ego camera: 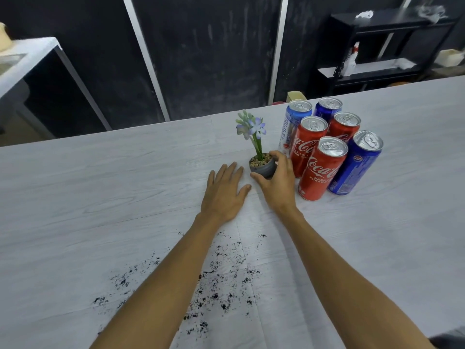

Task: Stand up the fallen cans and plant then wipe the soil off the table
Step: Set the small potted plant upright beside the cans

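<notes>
The right hand (278, 181) is curling its grip around the small grey pot of the plant (261, 167), thumb on the near side and fingers over the far rim; I think it is steadying the plant, which is standing upright on the surface (100, 187). The left hand (225, 195) is lying flat just beside the pot, its grip spread and holding nothing, probably for support. The six cans (320, 170) are standing upright in a tight cluster just right of the plant, so the right hand is working in a narrow place and is risking a knock on the nearest red one. The soil (216, 295) is lying scattered nearer the person, under both forearms, waiting for wiping. A black shelf rack (377, 46) is standing behind.
</notes>
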Motion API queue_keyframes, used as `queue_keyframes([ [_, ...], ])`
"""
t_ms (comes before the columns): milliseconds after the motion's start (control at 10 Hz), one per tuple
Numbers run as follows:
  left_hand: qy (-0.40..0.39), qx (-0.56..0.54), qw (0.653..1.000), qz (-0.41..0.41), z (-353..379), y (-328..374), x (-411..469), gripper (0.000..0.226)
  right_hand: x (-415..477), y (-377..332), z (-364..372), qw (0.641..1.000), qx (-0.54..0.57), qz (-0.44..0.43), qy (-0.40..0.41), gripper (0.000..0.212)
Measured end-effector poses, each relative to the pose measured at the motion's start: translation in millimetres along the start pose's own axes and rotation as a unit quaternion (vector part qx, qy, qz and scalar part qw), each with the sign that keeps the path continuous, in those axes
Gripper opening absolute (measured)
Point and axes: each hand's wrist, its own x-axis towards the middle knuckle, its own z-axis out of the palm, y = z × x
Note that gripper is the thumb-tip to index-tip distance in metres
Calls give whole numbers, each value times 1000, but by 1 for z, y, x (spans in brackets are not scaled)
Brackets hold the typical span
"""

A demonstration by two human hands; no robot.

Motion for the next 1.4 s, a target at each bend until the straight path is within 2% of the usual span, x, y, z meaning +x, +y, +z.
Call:
queue_keyframes([
  [200,8,-5,1000,-1,1,-1,0,61,3,1,6,999,-27,1,33,67],
  [400,9,-10,1000,-2,0,-2,0,61,2,-1,7,999,-31,13,29,71],
  [800,17,-13,1000,1,2,-2,1,60,2,3,5,998,-12,36,41,61],
  [1400,23,-15,1000,2,2,-2,2,60,2,2,4,998,-20,40,43,64],
])
